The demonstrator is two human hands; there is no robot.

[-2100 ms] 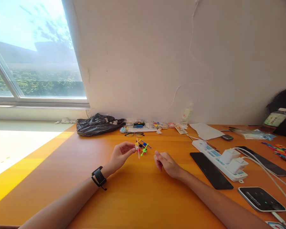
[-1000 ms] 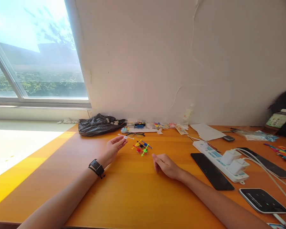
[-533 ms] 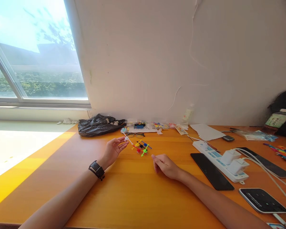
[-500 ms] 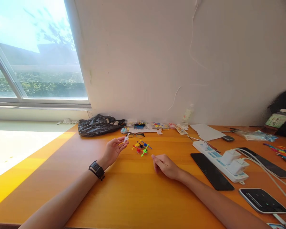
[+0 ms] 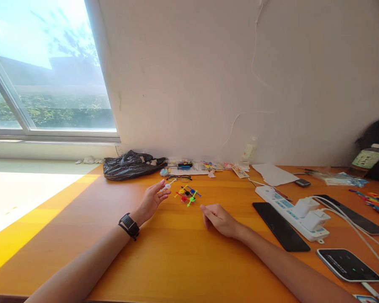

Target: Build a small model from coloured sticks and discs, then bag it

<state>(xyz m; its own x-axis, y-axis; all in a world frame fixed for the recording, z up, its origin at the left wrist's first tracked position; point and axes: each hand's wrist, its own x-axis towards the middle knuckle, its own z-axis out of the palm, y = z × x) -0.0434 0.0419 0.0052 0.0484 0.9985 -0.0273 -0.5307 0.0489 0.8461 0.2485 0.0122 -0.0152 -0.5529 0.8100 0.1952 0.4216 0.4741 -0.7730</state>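
Spinner (image 5: 168,186), white, sat at L hand (image 5: 150,200), fingers parted, grip unclear, near 5 coloured spinners (image 5: 187,193); R hand (image 5: 220,219) curled, contents hidden! Looked light, stiff; thin arrow (image 5: 173,181) prob. fragile, hub (image 5: 167,186) was best hold.

On the brown wooden table (image 5: 177,261) we note: coloured arrow-shaped pieces (image 5: 192,199), eyeglasses (image 5: 179,177) behind them, a black plastic bag (image 5: 129,165), a white power strip (image 5: 286,208) and, just beside it, a flat black slab (image 5: 281,227).

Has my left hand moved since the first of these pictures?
Yes, your left hand has moved to the left, judged against the eyeglasses lying beyond it.
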